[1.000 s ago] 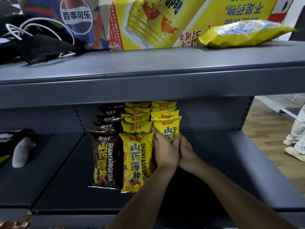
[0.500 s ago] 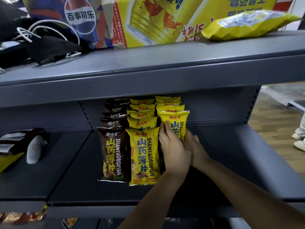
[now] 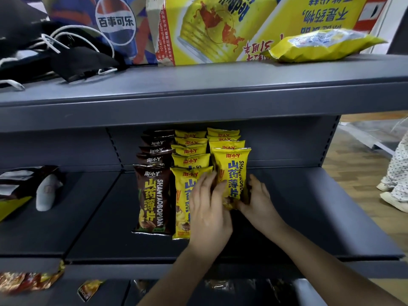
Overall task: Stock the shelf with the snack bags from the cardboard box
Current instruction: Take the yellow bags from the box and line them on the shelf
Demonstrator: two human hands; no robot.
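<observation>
Cupping a yellow snack bag (image 3: 231, 175) between left hand (image 3: 207, 208) and right hand (image 3: 257, 200), the person seats it upright fronting the rightmost row (image 3: 224, 139) on the shelf (image 3: 298, 206), so releasing without toppling it seems next.

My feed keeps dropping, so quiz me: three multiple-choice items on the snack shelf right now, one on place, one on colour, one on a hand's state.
1. Where does the brown snack bag row stand?
A. Left of both yellow rows
B. Between them
C. On the top shelf

2. What colour is the front bag of the right row?
A. Brown
B. Yellow
C. Red

3. What is the right hand doing?
A. Hanging idle
B. Resting on the top shelf
C. Holding that front bag's right edge

Answers:
1 A: the brown row is leftmost on the lower shelf.
2 B: yellow wrapper with blue characters.
3 C: its fingers curl at the bag's edge, with the left hand at the other side.
</observation>
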